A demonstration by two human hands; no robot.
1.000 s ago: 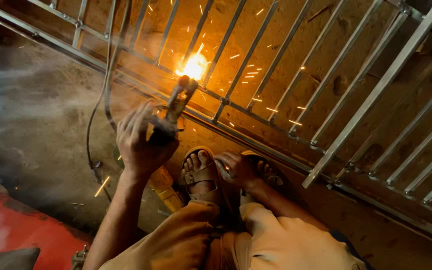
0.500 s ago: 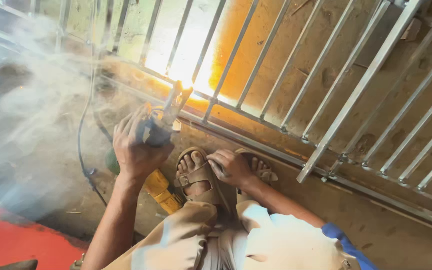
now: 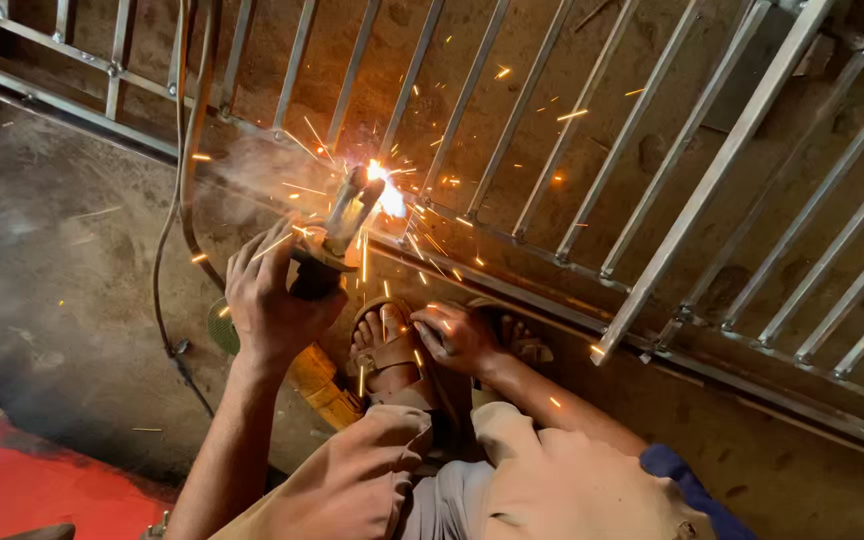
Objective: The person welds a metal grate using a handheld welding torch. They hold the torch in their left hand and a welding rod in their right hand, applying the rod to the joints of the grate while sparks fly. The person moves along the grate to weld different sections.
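Welding holder (image 3: pixel 337 240) sits gripped in the left hand (image 3: pixel 274 300), its tip held against the lower rail of a metal grille (image 3: pixel 652 190) where a bright arc (image 3: pixel 387 195) throws orange sparks in every direction.

At the far left a red surface (image 3: pixel 22 480) fills the lower corner, edging a dusty concrete floor (image 3: pixel 62 290) dimmed by drifting smoke. A thin dark cable (image 3: pixel 167 240) runs down from the top of the frame across that floor. The left forearm rises from the lower edge, wrist bent slightly, fingers curled tight around the holder's handle with the thumb wrapped over. Just below that hand lie a round green disc (image 3: pixel 218 328) and a yellow wooden block (image 3: pixel 324 385), both partly hidden by the arm.

Toward the middle, two feet in brown strapped sandals (image 3: pixel 384 350) rest by the rail. The right hand (image 3: pixel 457 335) lies over the foot beside them, fingers bent and loosely closed, pinching nothing visible. Tan trousers cover the bent knees; a blue sleeve edge shows at the right arm.

Rightward, the grille's pale square tubes slant across rough brown ground, thin bars joined to thicker rails, one heavy tube crossing diagonally.
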